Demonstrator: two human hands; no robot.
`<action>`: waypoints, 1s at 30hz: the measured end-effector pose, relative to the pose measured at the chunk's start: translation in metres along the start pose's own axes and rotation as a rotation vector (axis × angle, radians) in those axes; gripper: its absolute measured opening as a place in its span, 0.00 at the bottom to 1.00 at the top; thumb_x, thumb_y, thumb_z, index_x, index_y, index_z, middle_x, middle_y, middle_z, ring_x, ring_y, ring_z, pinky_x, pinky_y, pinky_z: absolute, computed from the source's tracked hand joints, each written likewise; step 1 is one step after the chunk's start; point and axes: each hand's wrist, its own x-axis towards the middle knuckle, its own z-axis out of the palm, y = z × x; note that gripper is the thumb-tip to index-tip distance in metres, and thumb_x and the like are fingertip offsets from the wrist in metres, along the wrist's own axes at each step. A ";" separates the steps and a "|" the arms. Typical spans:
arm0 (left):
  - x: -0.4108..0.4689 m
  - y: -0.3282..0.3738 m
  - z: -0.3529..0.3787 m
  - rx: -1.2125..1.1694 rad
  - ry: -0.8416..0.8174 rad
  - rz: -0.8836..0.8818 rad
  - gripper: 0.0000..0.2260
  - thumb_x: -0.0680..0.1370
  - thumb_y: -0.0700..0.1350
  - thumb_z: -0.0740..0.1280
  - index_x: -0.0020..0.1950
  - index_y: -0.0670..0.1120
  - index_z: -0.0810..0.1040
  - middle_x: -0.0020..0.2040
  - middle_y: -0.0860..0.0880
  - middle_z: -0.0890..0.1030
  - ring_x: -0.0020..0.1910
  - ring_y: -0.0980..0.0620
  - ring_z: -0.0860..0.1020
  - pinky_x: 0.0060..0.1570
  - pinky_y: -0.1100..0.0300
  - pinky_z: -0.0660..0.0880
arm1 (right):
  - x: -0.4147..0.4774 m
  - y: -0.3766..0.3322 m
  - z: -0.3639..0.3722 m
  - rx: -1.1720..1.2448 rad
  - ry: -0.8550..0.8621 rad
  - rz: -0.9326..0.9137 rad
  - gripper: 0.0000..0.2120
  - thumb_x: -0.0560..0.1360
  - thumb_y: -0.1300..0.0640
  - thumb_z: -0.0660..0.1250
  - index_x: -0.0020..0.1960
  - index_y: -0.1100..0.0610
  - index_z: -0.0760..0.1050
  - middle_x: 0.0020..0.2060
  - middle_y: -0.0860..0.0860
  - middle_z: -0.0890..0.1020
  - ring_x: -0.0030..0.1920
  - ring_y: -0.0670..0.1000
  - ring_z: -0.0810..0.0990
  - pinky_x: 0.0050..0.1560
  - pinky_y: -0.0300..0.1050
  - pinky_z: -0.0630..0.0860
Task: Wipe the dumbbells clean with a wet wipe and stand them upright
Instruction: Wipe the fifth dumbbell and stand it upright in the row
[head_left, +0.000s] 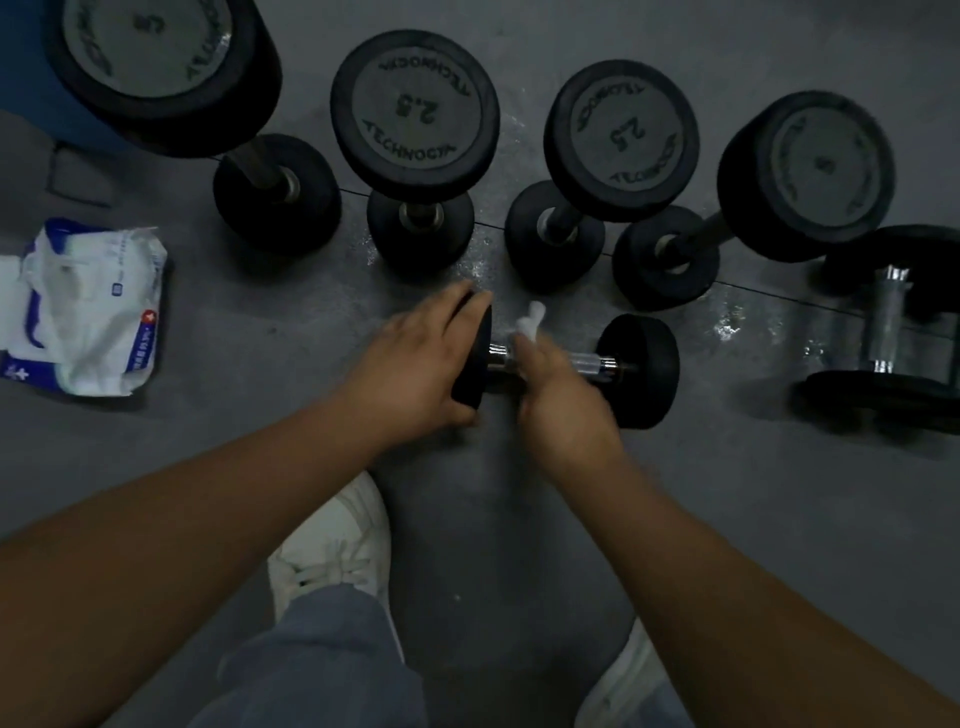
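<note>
Left hand (415, 358) is clamped over the left head of the dumbbell (644, 371), which lies on its side mid-floor. Right hand (561, 400) is curled round the chrome handle with the wet wipe (532, 319) bunched in it. The heads are round, so if that left grip slackens mid-scrub I'd expect it to roll toward the white shoes (332, 540) (toes right there). A damp handle could slip when it's stood up, and the four upright dumbbells (415, 114) just beyond are close enough to knock. Floor (779, 519) is grey and speckled: wipe pack (88, 306) at left, wet sheen in patches, and another lying dumbbell (888, 332) far right. Dim room.
</note>
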 end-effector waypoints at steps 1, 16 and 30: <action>0.006 -0.003 -0.005 -0.025 -0.008 0.001 0.56 0.62 0.58 0.79 0.80 0.46 0.52 0.79 0.45 0.54 0.76 0.44 0.60 0.71 0.48 0.64 | 0.007 0.008 -0.005 0.015 0.061 0.069 0.27 0.77 0.61 0.57 0.73 0.43 0.59 0.74 0.48 0.64 0.61 0.62 0.77 0.58 0.54 0.75; -0.038 0.013 0.005 -0.082 -0.076 0.035 0.52 0.61 0.63 0.78 0.78 0.50 0.57 0.76 0.49 0.56 0.74 0.47 0.57 0.69 0.49 0.65 | -0.057 0.012 0.012 0.012 0.033 0.127 0.27 0.80 0.58 0.54 0.75 0.42 0.52 0.68 0.52 0.71 0.51 0.61 0.80 0.48 0.51 0.75; -0.091 0.031 0.015 -0.054 -0.171 0.034 0.50 0.66 0.64 0.75 0.79 0.48 0.54 0.78 0.49 0.57 0.75 0.47 0.58 0.69 0.49 0.66 | -0.117 0.007 0.025 -0.035 -0.187 -0.045 0.36 0.76 0.54 0.61 0.77 0.44 0.46 0.76 0.47 0.58 0.55 0.59 0.80 0.50 0.53 0.78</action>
